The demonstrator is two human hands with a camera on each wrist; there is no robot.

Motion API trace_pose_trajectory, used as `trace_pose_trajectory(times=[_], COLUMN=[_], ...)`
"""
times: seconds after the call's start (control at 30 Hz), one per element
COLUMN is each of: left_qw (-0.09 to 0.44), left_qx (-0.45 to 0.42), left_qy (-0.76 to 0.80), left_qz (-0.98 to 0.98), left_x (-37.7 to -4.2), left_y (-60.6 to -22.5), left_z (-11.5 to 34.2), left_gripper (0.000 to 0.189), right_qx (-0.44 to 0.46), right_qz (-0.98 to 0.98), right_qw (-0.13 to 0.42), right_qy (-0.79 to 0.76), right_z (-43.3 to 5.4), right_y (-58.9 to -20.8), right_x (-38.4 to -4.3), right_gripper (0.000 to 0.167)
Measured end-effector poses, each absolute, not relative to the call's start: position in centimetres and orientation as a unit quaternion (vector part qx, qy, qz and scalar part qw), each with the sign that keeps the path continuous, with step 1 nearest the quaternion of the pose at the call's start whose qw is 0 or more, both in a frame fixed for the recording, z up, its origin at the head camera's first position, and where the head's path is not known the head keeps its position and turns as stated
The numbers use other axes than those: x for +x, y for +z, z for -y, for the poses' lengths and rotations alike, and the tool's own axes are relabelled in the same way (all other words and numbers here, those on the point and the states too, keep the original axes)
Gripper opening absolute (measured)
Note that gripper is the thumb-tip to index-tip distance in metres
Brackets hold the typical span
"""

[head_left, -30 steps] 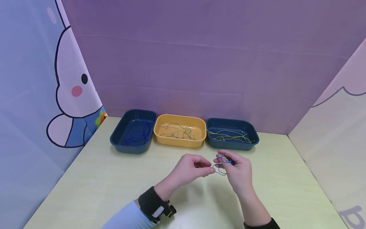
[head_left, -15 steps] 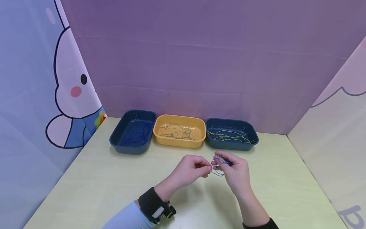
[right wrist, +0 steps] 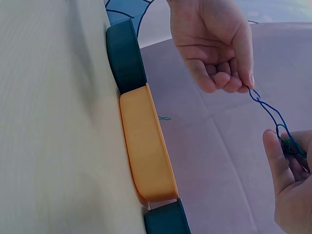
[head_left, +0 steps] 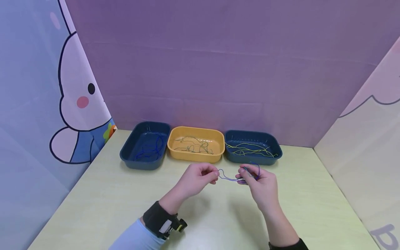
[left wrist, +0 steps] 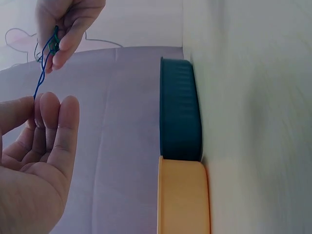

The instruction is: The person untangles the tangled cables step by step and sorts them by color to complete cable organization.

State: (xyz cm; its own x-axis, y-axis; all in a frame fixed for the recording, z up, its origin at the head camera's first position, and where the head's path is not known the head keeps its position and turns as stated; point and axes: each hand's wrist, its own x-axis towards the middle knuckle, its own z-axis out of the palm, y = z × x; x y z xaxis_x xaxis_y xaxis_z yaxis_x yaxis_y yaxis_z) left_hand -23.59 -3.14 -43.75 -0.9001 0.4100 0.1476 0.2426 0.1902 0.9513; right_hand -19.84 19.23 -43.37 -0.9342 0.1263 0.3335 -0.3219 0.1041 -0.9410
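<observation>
A blue string (head_left: 229, 179) stretches between my two hands above the table. My left hand (head_left: 197, 178) pinches one looped end of it between thumb and forefinger, as the left wrist view also shows. In my right hand (head_left: 260, 187) the fingers curl round a small tangle of blue and green strings (right wrist: 291, 146). Part of that tangle is hidden by the fingers. A loop of blue string stands up over the right forefinger in the head view.
Three trays stand in a row along the back: a dark blue tray (head_left: 128, 158) with blue strings, a yellow tray (head_left: 197, 158) with green strings, and another dark blue tray (head_left: 250, 159) with yellow strings. A purple backdrop (head_left: 200, 62) rises right behind them.
My left hand has drawn left and slightly up, away from the right hand, pulling the blue string out longer from the tangle. The right hand has shifted slightly right.
</observation>
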Motion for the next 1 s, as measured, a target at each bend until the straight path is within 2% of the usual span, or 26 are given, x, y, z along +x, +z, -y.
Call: trace_pose_trajectory(times=[0.47,0.8,1.0], left_qw=[0.0,-0.063,-0.066], left_qx=[0.198,0.11,0.102], left_qy=[0.613,0.655,0.659], left_qz=[-0.765,-0.745,-0.742], left_x=[-25.1,-26.3,-26.4], left_y=[-43.0,-41.7,-41.5], left_z=[6.3,10.2,10.6], left_gripper=[0.012,0.013,0.015], right_qx=[0.019,-0.006,-0.009], right_qz=[0.72,0.707,0.698], right_qw=[0.186,0.204,0.201], right_qy=[0.668,0.677,0.688], right_z=[-21.1,-22.9,-23.1], right_y=[-42.8,-42.4,-42.3], right_x=[-20.3,-20.6,-20.6], right_gripper=[0.019,0.023,0.024])
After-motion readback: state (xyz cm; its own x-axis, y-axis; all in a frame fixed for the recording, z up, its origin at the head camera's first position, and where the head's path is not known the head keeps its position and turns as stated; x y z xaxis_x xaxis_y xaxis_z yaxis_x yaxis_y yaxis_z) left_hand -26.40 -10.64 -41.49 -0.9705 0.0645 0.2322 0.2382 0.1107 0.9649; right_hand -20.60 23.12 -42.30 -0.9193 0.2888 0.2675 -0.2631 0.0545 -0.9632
